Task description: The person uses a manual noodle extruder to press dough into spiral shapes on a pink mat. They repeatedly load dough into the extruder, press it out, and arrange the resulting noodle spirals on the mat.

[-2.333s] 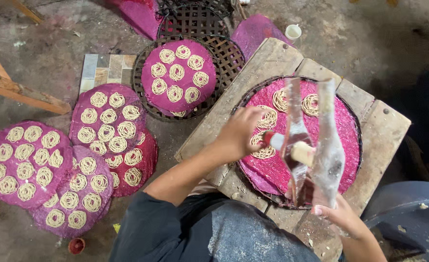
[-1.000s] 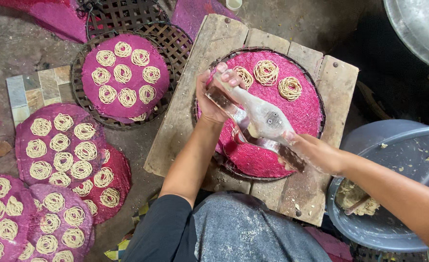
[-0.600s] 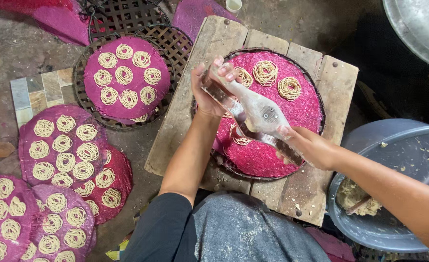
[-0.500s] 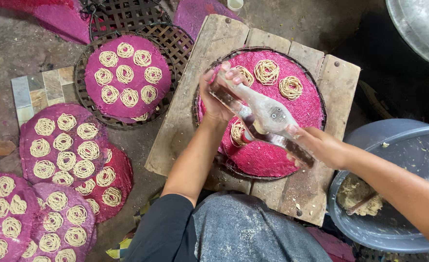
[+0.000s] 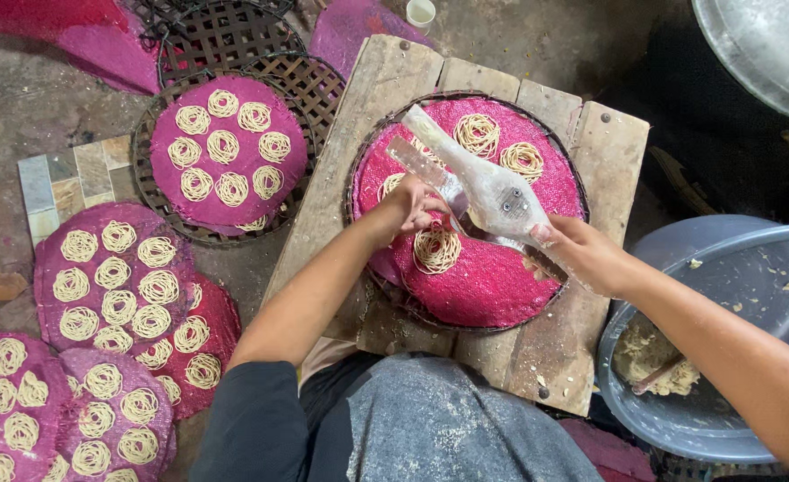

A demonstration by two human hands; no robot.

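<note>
The left arm wears a dark charcoal short sleeve (image 5: 256, 419); both forearms are bare, and mottled grey cloth (image 5: 448, 428) covers the lap.

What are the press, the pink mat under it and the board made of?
Press: looks like dull grey metal, with rivets on its flat side; dough-smeared, so unsure. Held by the left hand and right hand. Pink mat: seemingly woven plastic or fibre mesh, fine weave, slight sheen. Board: bare weathered wooden planks, with grain, gaps and nail heads.
</note>
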